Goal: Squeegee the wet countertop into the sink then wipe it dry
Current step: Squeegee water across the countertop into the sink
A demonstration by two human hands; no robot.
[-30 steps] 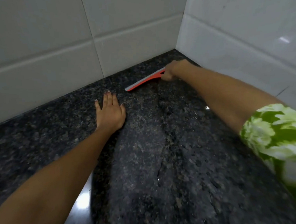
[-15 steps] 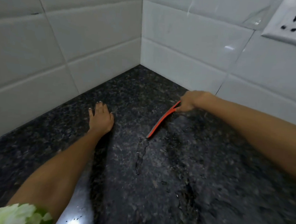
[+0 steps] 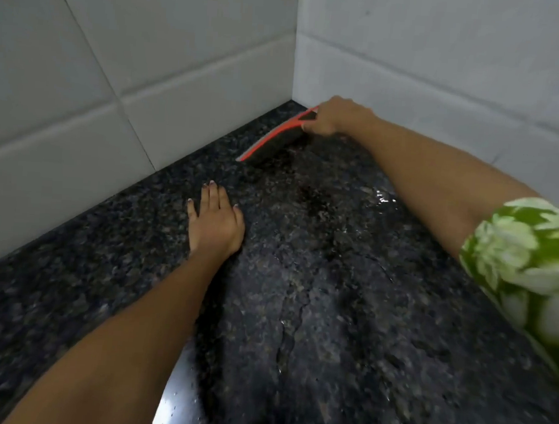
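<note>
Gripping a red-orange squeegee [image 3: 274,138] by its handle, the right hand [image 3: 336,118] reaches into the far corner where 2 white tiled walls [image 3: 189,60] meet. Its fingers are curled around the handle. The squeegee has a thin bright frame and a dark blade edge, and it lies low along the countertop [image 3: 347,316], slanting from the hand down toward the left, near the left wall's base. The countertop is dark speckled stone with a wet sheen; a small puddle [image 3: 383,197] glints just beside the right forearm, and thin lines of water run along the middle toward the near edge. The left hand [image 3: 216,222] rests flat on the stone, palm down, fingers straight and close together, holding nothing. A green and white patterned sleeve [image 3: 529,265] covers the right upper arm at the right edge.
</note>
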